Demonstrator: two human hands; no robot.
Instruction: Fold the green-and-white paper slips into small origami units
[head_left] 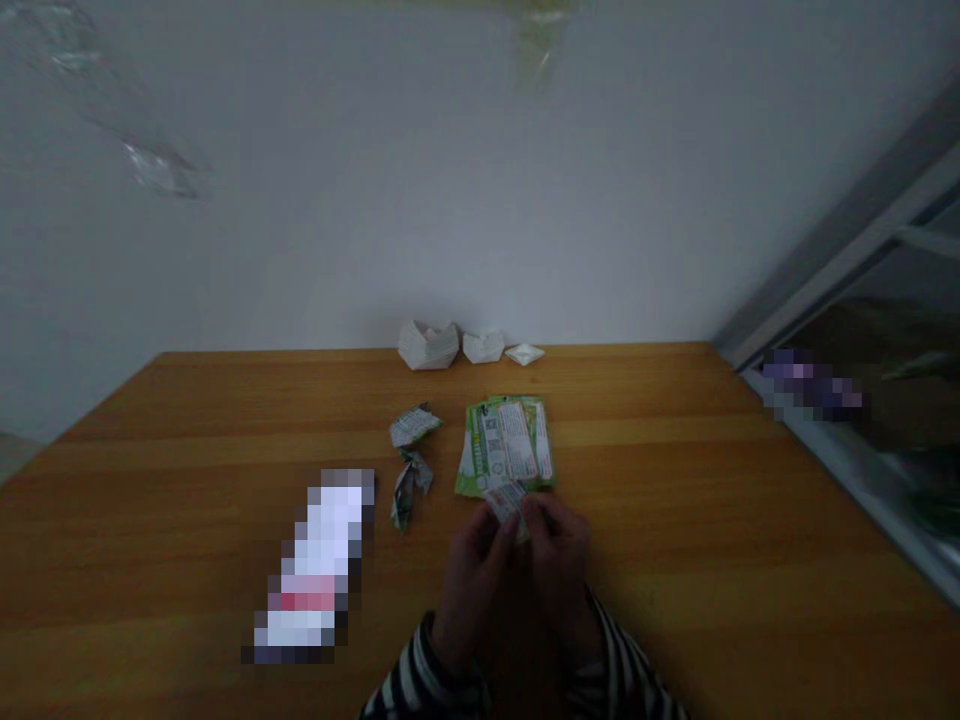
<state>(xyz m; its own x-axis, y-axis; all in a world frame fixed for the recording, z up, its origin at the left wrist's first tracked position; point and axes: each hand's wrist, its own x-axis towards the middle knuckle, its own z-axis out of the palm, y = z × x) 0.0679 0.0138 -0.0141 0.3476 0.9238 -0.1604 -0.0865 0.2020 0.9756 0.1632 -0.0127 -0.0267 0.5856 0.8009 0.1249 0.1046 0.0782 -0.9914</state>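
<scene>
Paper (504, 497) partly hidden by hands (474, 560); bright slab (322, 540) pixelated.

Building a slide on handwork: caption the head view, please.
Left hand and right hand pinch a small printed paper near green printed sheets on a wooden table.

The only view comes from a camera worn on the person's head, above the near side of the bench (187, 480), facing forward and down. It looks out over the forearms, so the striped sleeves (420, 670) enter at the bottom edge, with the left hand (472, 568) and right hand (561, 540) below the middle, close to the lens yet small in this wide view. The bench's far edge runs nearly level across mid-height; the pale wall (450, 200) beyond fills most of the upper half.
</scene>
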